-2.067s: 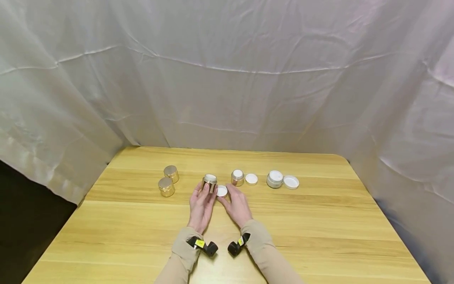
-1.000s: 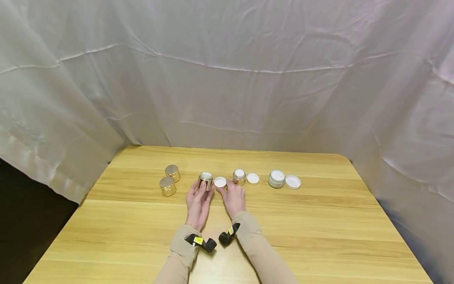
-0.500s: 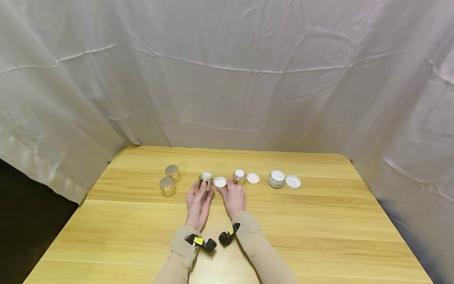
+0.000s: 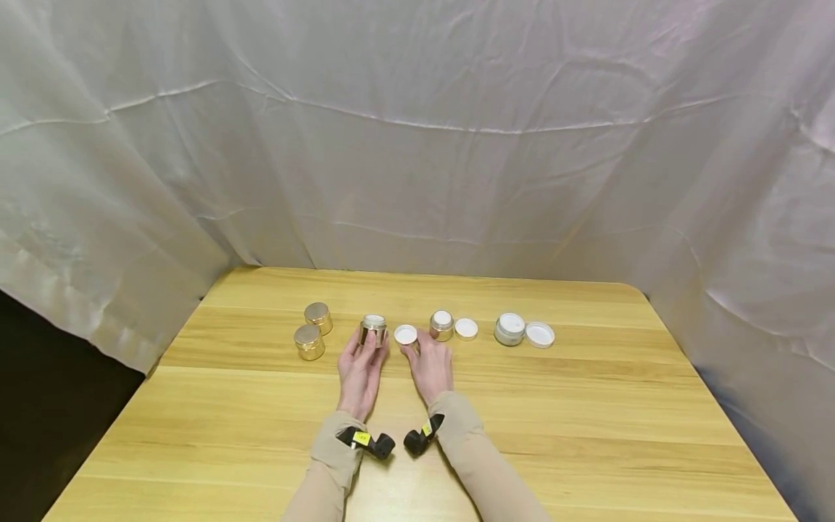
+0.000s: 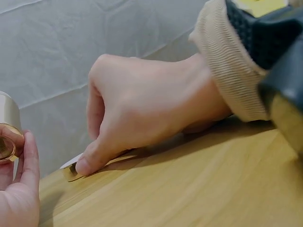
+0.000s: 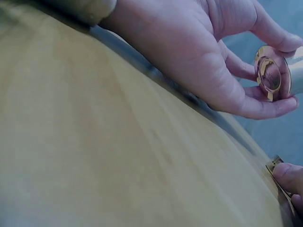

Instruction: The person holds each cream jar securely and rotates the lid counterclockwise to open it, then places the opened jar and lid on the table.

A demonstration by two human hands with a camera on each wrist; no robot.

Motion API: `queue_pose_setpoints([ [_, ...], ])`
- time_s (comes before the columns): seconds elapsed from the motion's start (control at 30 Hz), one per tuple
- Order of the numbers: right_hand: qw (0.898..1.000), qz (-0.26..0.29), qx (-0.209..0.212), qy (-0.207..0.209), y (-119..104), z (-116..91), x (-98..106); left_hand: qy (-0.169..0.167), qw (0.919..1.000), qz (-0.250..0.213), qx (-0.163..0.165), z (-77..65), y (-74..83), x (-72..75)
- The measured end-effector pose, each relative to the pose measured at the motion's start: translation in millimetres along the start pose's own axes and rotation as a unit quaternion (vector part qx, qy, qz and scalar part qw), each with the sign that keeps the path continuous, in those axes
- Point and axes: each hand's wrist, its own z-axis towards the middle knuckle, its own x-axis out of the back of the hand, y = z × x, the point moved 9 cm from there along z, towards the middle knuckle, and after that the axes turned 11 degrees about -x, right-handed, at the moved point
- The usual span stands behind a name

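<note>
My left hand (image 4: 359, 373) grips a gold cosmetic jar (image 4: 373, 335) with no lid on, its white top facing up. In the right wrist view the jar's shiny round base (image 6: 270, 78) shows between the left fingers, raised off the table. My right hand (image 4: 430, 366) pinches a gold-edged lid (image 4: 406, 334) at its rim, white inside up. In the left wrist view that lid (image 5: 72, 171) lies flat at the tabletop under the right thumb. A short gap separates the held jar from the lid.
Two capped gold jars (image 4: 309, 342) stand at the left. Right of my right hand are an uncapped gold jar (image 4: 441, 328) and its upturned lid (image 4: 466, 329). Farther right, a wider open jar (image 4: 509, 330) has an upturned lid (image 4: 540, 335) beside it. A grey curtain (image 4: 417, 181) hangs behind the table.
Over two seconds the right hand has moved the lid slightly away from me. The left hand has shifted a little left with the jar, widening the gap between jar and lid.
</note>
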Motion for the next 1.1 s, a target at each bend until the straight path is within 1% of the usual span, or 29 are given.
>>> queue_pose_setpoints([
  [0.1, 1.000, 0.009, 0.004, 0.006, -1.1, -3.1, 4.0, -0.003, 1.0000, 0.002, 0.001, 0.0, 0.3, -1.0],
  [0.2, 1.000, 0.009, 0.021, 0.005, -3.5, -6.9, 7.0, -0.003, 1.0000, -0.001, 0.004, -0.6, 0.2, -1.7],
  [0.4, 0.996, -0.008, 0.080, -0.028, -11.5, -12.4, 1.9, 0.000, 1.0000, 0.000, 0.004, -0.4, 0.4, -1.4],
  [0.53, 0.993, -0.022, 0.101, -0.054, -15.4, -13.9, -2.9, -0.003, 1.0000, 0.008, 0.005, 0.2, 0.4, -0.6],
  [0.63, 0.991, -0.030, 0.103, -0.074, -16.8, -14.1, -6.4, -0.008, 0.9993, 0.035, -0.003, 2.4, 2.1, 0.9],
  [0.7, 0.990, -0.034, 0.105, -0.082, -17.3, -14.3, -8.1, -0.013, 0.9974, 0.070, -0.014, 5.3, 4.4, 3.5],
  [0.73, 0.990, -0.033, 0.104, -0.088, -17.7, -14.5, -8.5, -0.014, 0.9953, 0.093, -0.021, 7.3, 5.8, 5.3],
  [0.8, 0.989, -0.027, 0.101, -0.102, -17.5, -15.3, -8.1, -0.014, 0.9881, 0.149, -0.034, 10.7, 9.0, 9.4],
  [0.87, 0.987, -0.012, 0.095, -0.126, -15.6, -17.6, -7.9, -0.014, 0.9761, 0.212, -0.045, 13.6, 12.0, 13.5],
  [0.97, 0.980, 0.019, 0.080, -0.181, -9.1, -23.9, -6.8, -0.011, 0.9553, 0.291, -0.051, 15.9, 15.3, 17.6],
  [1.03, 0.974, 0.037, 0.070, -0.214, -2.7, -29.4, -5.0, -0.018, 0.9419, 0.331, -0.054, 17.3, 16.2, 17.8],
  [1.1, 0.968, 0.053, 0.063, -0.236, 2.9, -34.7, -0.2, -0.030, 0.9325, 0.355, -0.056, 18.4, 16.3, 16.6],
])
